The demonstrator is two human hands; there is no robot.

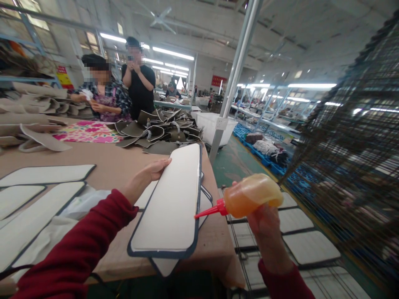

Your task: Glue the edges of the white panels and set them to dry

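"So, what do the hands hold?"
"The right hand (264, 218) is closed round a squeeze bottle (249, 195) of amber liquid, just right of the dark-edged white panel (170, 203); its red nozzle (212, 210) points at the panel's right border. The left hand (156, 169) grips the panel's upper left edge."
"And the panel itself?"
"Tilted above the bench (109, 160), similar panels (164, 265) partly under it. Flat panels (50, 174) lie to its left."
"Farther off?"
"Beyond it, an olive-brown heap (152, 135), then a person in black (141, 89)."
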